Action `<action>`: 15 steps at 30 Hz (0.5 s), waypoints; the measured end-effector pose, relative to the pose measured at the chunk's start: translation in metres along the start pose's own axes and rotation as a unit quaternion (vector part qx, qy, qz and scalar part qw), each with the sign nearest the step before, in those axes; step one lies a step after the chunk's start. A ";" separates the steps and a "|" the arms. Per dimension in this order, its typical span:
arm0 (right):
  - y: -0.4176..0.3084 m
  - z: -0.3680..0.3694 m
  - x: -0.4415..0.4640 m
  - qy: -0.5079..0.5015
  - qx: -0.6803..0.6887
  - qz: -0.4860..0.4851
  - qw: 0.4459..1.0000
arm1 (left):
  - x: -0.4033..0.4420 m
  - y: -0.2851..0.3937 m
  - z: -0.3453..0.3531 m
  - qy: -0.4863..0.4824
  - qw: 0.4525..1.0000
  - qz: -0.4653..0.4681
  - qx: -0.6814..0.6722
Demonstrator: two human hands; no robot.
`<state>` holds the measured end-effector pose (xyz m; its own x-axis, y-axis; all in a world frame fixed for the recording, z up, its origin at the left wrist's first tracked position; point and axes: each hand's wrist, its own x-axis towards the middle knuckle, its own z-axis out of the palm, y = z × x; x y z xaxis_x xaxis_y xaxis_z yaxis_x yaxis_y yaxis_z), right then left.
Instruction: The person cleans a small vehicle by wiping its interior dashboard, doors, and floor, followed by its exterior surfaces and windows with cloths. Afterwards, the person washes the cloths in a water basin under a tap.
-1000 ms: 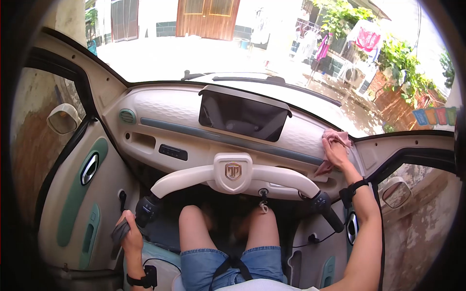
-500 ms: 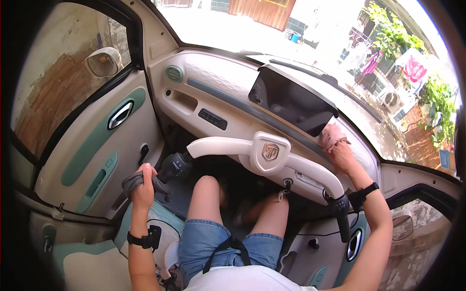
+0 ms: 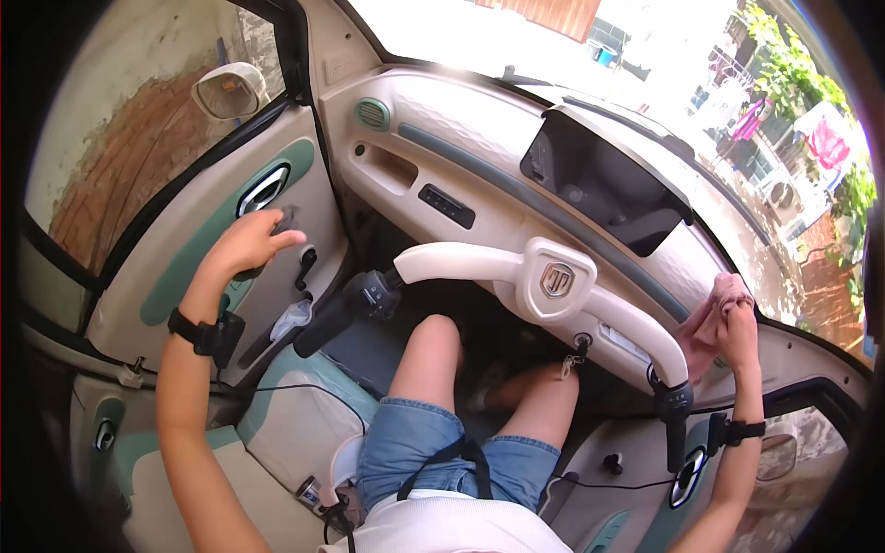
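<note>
My left hand [image 3: 251,243] is closed around a dark grey cloth [image 3: 290,219], of which only small parts show past the fingers. It is in front of the left door panel, just below the chrome door handle [image 3: 264,191]. On the other side, my right hand [image 3: 737,334] grips a crumpled pink cloth [image 3: 702,330] at the right end of the dashboard [image 3: 442,111]. Part of this cloth hangs down behind the handlebar-style steering bar [image 3: 636,323]. Neither hand is on the bar's grips.
A dark display screen [image 3: 599,180] stands on the dashboard. Keys [image 3: 569,367] hang from the ignition below the bar. A window crank [image 3: 305,265] sticks out from the left door. A thin black cable [image 3: 304,387] runs across the seat [image 3: 295,429].
My left hand has risen from beside the left grip to the door handle area, still with the grey cloth. My right hand has moved from the screen's edge to the dashboard's right corner.
</note>
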<state>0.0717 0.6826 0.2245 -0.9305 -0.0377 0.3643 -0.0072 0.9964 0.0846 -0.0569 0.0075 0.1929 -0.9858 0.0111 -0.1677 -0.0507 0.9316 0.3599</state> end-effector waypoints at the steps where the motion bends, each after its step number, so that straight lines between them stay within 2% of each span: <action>1: -0.001 -0.004 0.007 -0.105 -0.033 0.047 0.993 | 0.015 0.014 0.002 0.017 0.999 0.041 0.014; 3: 0.017 0.018 0.005 -0.079 -0.022 0.045 0.996 | 0.047 0.034 0.015 0.096 0.975 0.183 0.083; 4: 0.034 0.038 0.003 -0.050 -0.012 0.039 0.998 | 0.062 0.046 0.022 0.095 0.974 0.187 0.086; 5: 0.050 0.060 0.003 -0.021 -0.001 0.033 0.999 | 0.078 0.057 0.029 0.180 0.928 0.305 0.114; 6: 0.065 0.086 0.003 0.006 0.013 0.031 0.999 | 0.099 0.071 0.034 0.256 0.859 0.419 0.142; 9: 0.076 0.116 -0.001 0.056 0.041 0.026 0.997 | 0.136 0.099 0.051 0.204 0.889 0.378 0.156; 12: 0.053 0.089 0.005 0.056 -0.035 -0.029 0.997 | 0.170 0.113 0.085 0.157 0.918 0.343 0.121; 13: 0.054 0.084 0.004 -0.046 -0.029 0.034 0.998 | 0.172 0.119 0.094 0.149 0.922 0.349 0.074; 14: 0.049 0.087 0.005 -0.047 -0.026 0.041 0.998 | 0.177 0.121 0.109 0.187 0.900 0.390 0.060; 15: 0.038 0.089 0.008 0.056 0.017 0.024 0.998 | 0.178 0.124 0.122 0.192 0.879 0.431 0.072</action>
<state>0.0312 0.7269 0.1478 -0.8836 0.0044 0.4682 0.0230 0.9992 0.0340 -0.2192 0.1691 0.0960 -0.6317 0.6373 0.4414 0.7344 0.6742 0.0775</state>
